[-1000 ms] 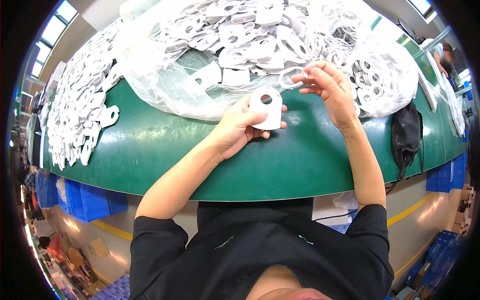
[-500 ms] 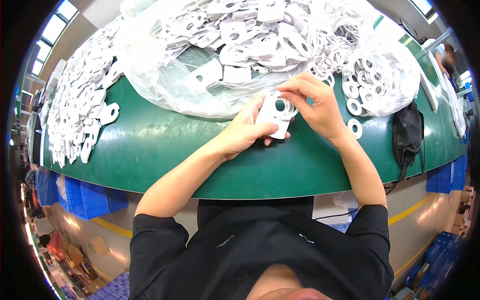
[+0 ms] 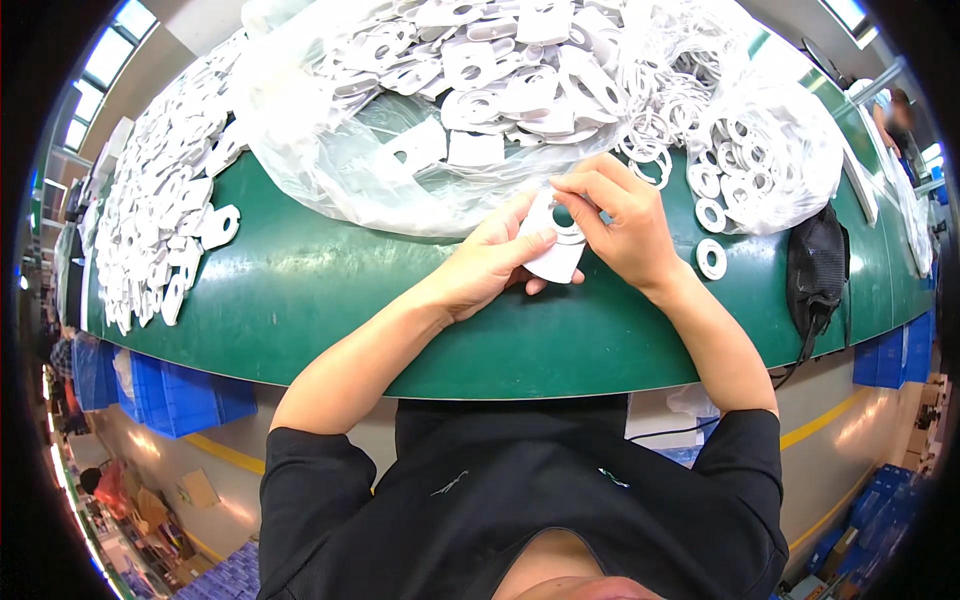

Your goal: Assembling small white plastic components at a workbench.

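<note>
My left hand (image 3: pixel 488 260) is closed on a flat white plastic piece (image 3: pixel 556 265) with a round hole near its far end. The thumb lies on the piece's face, and fingertips show under its near edge. My right hand (image 3: pixel 628 225) has its thumb and fingers bent over the hole, closed on a thin white ring (image 3: pixel 571 239) laid against it. Those fingers hide part of the ring, so how it sits in the hole cannot be told.
A clear plastic bag (image 3: pixel 330 190) full of similar white pieces lies beyond my hands on the green table (image 3: pixel 450 350). More pieces (image 3: pixel 160 200) are heaped at left. Loose rings (image 3: pixel 711 259) and a bag of rings (image 3: pixel 780 150) lie at right, beside a black pouch (image 3: pixel 817 265).
The white piece has turned a little in my left hand, and my left thumb has shifted farther up its face. My right fingers have come down closer over the ring.
</note>
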`<state>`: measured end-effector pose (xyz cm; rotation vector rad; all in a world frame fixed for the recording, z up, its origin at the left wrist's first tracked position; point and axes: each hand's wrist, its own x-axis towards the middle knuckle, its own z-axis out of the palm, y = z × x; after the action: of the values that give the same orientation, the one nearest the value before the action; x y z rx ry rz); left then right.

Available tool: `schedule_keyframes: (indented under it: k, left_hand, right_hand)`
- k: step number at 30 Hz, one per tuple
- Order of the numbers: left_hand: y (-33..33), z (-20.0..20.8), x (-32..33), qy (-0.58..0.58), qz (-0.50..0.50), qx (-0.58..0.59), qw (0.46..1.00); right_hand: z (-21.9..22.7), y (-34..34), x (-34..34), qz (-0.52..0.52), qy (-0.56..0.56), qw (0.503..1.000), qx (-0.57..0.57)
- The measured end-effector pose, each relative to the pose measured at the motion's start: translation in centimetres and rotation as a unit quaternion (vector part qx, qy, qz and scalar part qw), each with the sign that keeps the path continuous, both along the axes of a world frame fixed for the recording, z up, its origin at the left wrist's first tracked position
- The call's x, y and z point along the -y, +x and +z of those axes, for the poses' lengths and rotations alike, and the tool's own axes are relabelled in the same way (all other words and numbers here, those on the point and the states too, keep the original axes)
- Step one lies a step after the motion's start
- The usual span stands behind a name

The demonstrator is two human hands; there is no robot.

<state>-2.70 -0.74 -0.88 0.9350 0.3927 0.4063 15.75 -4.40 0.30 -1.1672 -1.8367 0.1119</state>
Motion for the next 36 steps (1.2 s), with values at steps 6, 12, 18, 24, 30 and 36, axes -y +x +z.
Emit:
schedule_keyframes:
  k: [6,12,18,24,30,36]
  left_hand:
    - [-0.1,0.1,0.0,0.076,-0.005,-0.058,0.995]
    - [0.3,0.3,0.5,0.264,0.065,-0.095,0.958]
    - [0.4,-0.6,0.2,0.438,0.166,-0.116,0.876]
    - [0.1,0.0,0.2,0.458,0.142,-0.204,0.854]
    - [0.4,-0.7,0.6,0.346,0.214,-0.129,0.904]
    - [0.5,0.3,0.8,0.432,0.225,-0.187,0.853]
  right_hand:
    - [0.2,0.2,0.3,0.009,-0.054,0.997,-0.061]
    - [0.6,1.9,-0.2,0.079,-0.323,0.915,-0.23]
    - [0.8,1.0,0.2,0.117,-0.307,0.931,-0.161]
    - [0.1,0.5,0.3,0.085,-0.269,0.953,-0.113]
    - [0.7,0.0,0.3,0.077,-0.28,0.929,-0.231]
    - [0.7,0.5,0.4,0.057,-0.281,0.953,-0.097]
